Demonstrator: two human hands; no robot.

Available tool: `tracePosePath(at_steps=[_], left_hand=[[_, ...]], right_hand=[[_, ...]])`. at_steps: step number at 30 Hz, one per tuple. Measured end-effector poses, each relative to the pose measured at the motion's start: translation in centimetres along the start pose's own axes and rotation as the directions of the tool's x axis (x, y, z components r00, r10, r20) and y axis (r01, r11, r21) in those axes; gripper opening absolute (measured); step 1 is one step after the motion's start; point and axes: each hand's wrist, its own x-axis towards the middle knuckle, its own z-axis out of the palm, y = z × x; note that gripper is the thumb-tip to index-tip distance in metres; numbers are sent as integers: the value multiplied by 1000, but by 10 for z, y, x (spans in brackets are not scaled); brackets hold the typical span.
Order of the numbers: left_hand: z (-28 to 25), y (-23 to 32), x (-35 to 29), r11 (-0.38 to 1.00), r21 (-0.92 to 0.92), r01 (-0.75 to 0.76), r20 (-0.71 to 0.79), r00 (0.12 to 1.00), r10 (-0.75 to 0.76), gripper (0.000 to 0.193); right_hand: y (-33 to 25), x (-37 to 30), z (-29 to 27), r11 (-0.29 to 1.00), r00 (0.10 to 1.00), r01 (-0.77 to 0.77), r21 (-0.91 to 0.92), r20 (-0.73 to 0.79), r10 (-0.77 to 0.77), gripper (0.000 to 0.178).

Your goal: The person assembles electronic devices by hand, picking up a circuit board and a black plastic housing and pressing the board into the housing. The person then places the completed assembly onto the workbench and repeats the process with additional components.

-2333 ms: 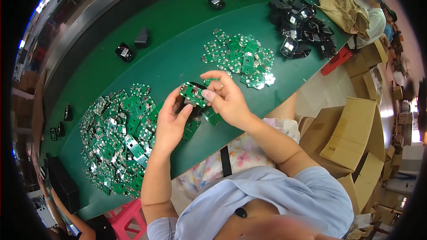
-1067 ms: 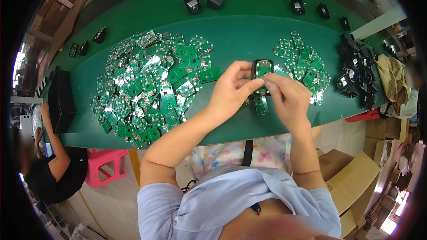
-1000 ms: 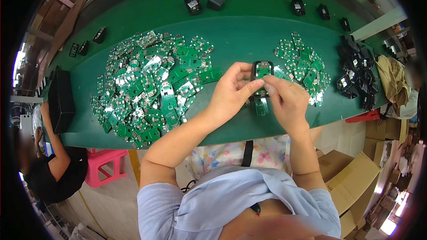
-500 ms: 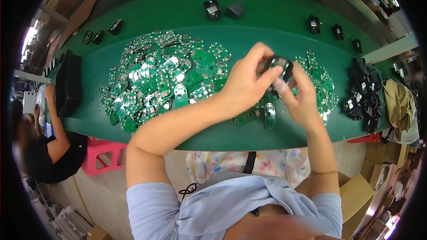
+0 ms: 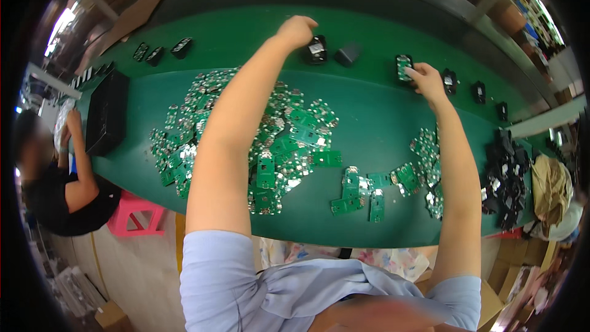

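Observation:
My right hand (image 5: pixel 426 80) grips the near right side of a black plastic housing (image 5: pixel 398 80) by thumb and fingers, at the far part of the green table. A green circuit board (image 5: pixel 403 66) sits in that housing, facing up. Reaching further out, my left hand (image 5: pixel 295 32) hovers just beside another black housing (image 5: pixel 316 50) with a pale square part inside. One of its fingers stretches to the right, and nothing shows in this hand; its other fingers are partly hidden. To the right of that housing lies a plain dark cover-like piece (image 5: pixel 348 54).
A wide pile of circuit boards (image 5: pixel 289 141) lies under my left arm, with a smaller heap (image 5: pixel 427 150) by my right forearm. Black housings (image 5: pixel 507 178) are heaped at the right end. At left stand a black box (image 5: pixel 107 114) and a seated co-worker (image 5: pixel 58 178).
My hands have parted from the housing they held together. My right hand has carried it to the far side; my left has swung far left and forward, leaving it.

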Motion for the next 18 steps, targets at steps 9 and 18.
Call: tracePosePath(at_steps=[9, 18], left_hand=[[26, 10, -27, 995, 91, 38, -179, 984, -21, 22], [11, 110, -133, 699, -710, 80, 189, 979, 80, 34]], right_hand=[[-16, -28, 12, 825, 825, 395, -405, -239, -512, 30], [-69, -138, 35, 642, 645, 728, -240, -78, -760, 41]])
